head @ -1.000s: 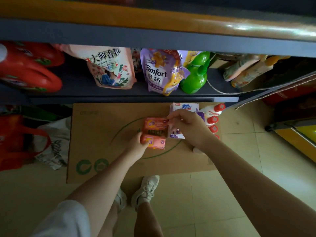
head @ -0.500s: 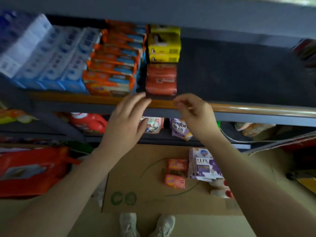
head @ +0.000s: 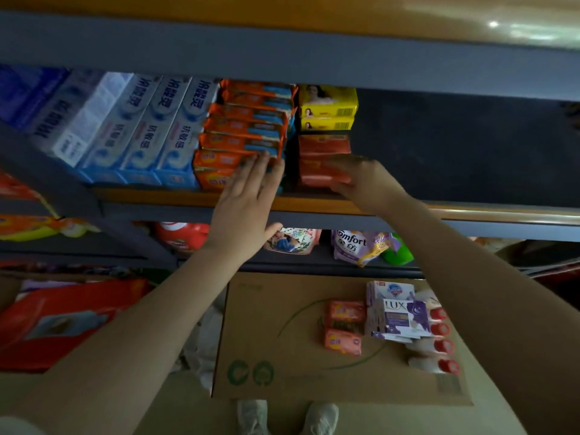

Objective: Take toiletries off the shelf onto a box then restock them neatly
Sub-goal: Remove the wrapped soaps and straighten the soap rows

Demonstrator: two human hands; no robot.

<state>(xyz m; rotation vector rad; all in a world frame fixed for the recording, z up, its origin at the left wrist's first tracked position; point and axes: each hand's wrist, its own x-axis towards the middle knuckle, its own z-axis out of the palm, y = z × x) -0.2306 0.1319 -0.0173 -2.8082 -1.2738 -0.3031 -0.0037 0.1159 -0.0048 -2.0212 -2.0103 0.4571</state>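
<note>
Left hand [head: 248, 211], fingers straight, touches orange boxes [head: 238, 142]; right hand [head: 368, 186] grips red soap [head: 320, 175] (shelf [head: 314, 204] front).

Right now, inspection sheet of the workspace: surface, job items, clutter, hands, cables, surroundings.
Surface: cardboard box flat on the floor below the shelf.
Job's things: two orange soap bars, LUX box and red-capped bottles on the cardboard box; red soap stack, yellow soap packs, orange boxes and toothpaste boxes on the shelf.
Clutter: red bag left of the cardboard box.
Hands: left hand flat against the orange boxes; right hand grips the red soap stack.
Cables: nothing seen.
Surroundings: lower shelf with Comfort pouch, red jug; tiled floor.
</note>
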